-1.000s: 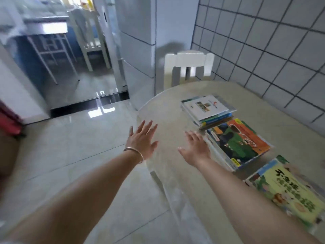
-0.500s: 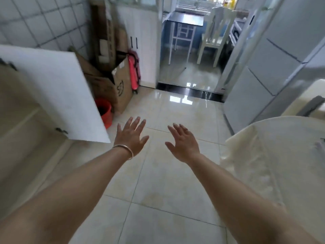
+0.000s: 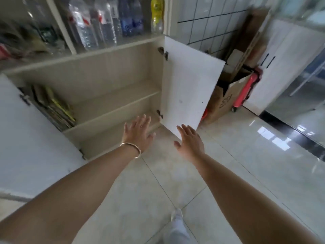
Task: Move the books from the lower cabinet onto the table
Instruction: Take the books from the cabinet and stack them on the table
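The lower cabinet [image 3: 112, 73] stands open in front of me, beige inside, with one shelf board across the middle. Several thin books [image 3: 56, 106] lean together at the left end of the upper shelf; the lower shelf shows nothing. My left hand [image 3: 138, 132], a gold bangle at its wrist, is stretched out flat before the lower shelf, holding nothing. My right hand [image 3: 190, 140] is stretched out flat beside it, just in front of the right door's lower corner, also holding nothing. The table is out of view.
The white right cabinet door [image 3: 190, 92] stands open to the right; the left door [image 3: 22, 138] swings out at the left. Bottles [image 3: 109, 20] fill the glass section above. Cardboard boxes [image 3: 226, 99] and a red object [image 3: 246, 88] sit to the right. My shoe [image 3: 176, 226] is on the tiled floor.
The view has swung left from the table and its books, across the floor, to the open cabinet. Both hands stay flat and carry nothing, now close to the cabinet front.
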